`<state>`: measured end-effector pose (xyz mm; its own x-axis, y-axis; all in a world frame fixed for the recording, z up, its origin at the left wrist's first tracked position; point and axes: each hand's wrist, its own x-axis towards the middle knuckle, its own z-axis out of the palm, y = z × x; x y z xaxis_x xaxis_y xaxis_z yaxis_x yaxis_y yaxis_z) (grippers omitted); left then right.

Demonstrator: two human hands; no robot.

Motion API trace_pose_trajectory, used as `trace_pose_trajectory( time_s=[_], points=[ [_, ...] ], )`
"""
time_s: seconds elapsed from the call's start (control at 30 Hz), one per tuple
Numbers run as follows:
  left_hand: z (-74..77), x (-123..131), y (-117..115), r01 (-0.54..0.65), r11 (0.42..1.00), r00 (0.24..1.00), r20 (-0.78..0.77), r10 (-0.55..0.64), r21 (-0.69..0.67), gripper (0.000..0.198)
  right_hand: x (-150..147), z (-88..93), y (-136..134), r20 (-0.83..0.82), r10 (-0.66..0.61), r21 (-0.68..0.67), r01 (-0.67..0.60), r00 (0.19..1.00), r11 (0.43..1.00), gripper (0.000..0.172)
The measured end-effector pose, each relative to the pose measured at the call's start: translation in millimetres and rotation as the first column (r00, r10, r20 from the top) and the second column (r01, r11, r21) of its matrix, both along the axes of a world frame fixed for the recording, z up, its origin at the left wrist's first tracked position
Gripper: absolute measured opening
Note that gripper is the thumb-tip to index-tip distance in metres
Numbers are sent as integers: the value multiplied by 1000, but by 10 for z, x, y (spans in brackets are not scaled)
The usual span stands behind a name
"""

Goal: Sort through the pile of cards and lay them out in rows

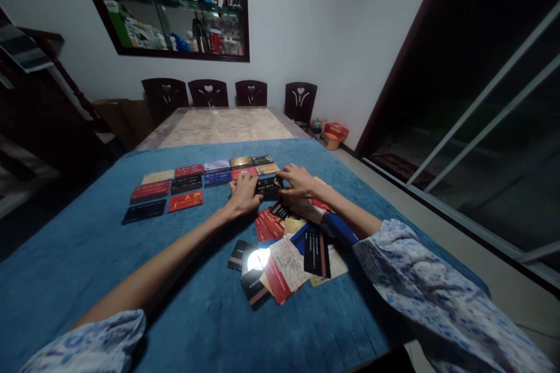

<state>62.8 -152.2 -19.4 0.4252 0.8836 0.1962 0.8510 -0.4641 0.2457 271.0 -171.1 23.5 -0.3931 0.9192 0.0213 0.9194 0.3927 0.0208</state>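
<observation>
Between my two hands is a black card point(270, 187) with gold lettering, at the right end of the laid-out cards. My left hand point(244, 193) grips its left edge with curled fingers. At its right edge, my right hand point(299, 182) holds on with thumb and fingers. A loose, overlapping pile of cards point(289, 265) spreads nearer to me, partly under my right forearm. To the left, several cards lie in rows, among them a red and yellow card point(186, 201), a dark blue card point(144, 211) and a blue card point(217, 178).
A blue cloth point(184, 280) covers the near part of the table; its far end shows a patterned top point(219, 125). Several dark chairs point(208, 93) stand behind it. A glass shelf cabinet point(184, 6) is set in the wall. Sliding doors point(472, 81) are at the right.
</observation>
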Motion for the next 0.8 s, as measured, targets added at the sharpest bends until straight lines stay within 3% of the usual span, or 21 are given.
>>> trace_pose_trajectory(
  time_s=[0.4, 0.8],
  points=[
    [224, -31, 368, 97, 993, 991, -97, -91, 64, 48, 58, 210, 373, 49, 62, 5, -62, 997, 998, 41],
    [438, 79, 770, 72, 996, 986, -154, -63, 54, 44, 105, 293, 837, 37, 49, 34, -50, 998, 998, 36]
  ],
)
